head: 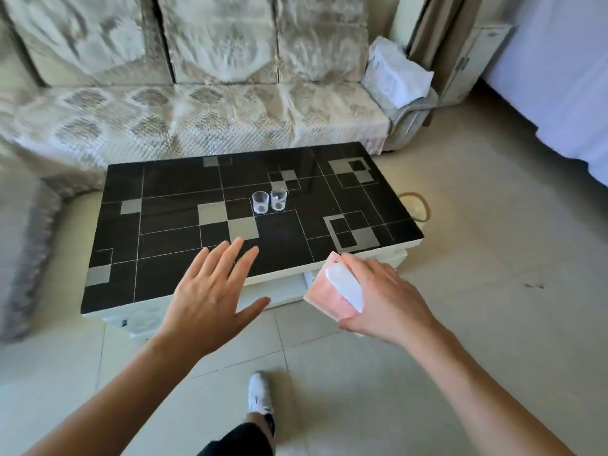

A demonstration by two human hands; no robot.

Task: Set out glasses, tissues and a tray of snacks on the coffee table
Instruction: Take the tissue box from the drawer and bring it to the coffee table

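Note:
Two clear glasses, one on the left (260,202) and one on the right (278,199), stand side by side near the middle of the black patterned coffee table (171,189). My right hand (385,301) grips a pink tissue pack (324,291) with a white strip on top, held in the air just off the table's near right edge. My left hand (210,291) hovers flat with straight spread fingers over the table's near edge, holding nothing. No snack tray is in view.
A pale quilted sofa (197,103) runs behind the table, with a folded grey cloth and papers (399,74) at its right end. A tan ring (416,207) lies on the tiled floor right of the table. My shoe (260,393) is below.

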